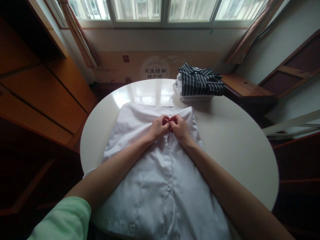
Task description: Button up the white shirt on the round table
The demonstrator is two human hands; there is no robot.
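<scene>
A white button-front shirt (150, 186) lies spread on the round white table (240, 143), its row of buttons running down the middle toward me. Near the shirt's far end, my left hand (160, 126) and my right hand (178, 126) meet at the front placket. Both have their fingers pinched together on the shirt's front edge, thumbs almost touching. Whatever small part sits between the fingertips, perhaps a button, is hidden by them. Closer to me, a button (169, 188) shows on the placket.
A folded stack with a black-and-white striped garment (200, 81) on top of white ones stands at the table's back right. Wooden cabinets (50, 93) flank the left side. A wooden desk (247, 87) is behind on the right, and windows (140, 10) line the far wall.
</scene>
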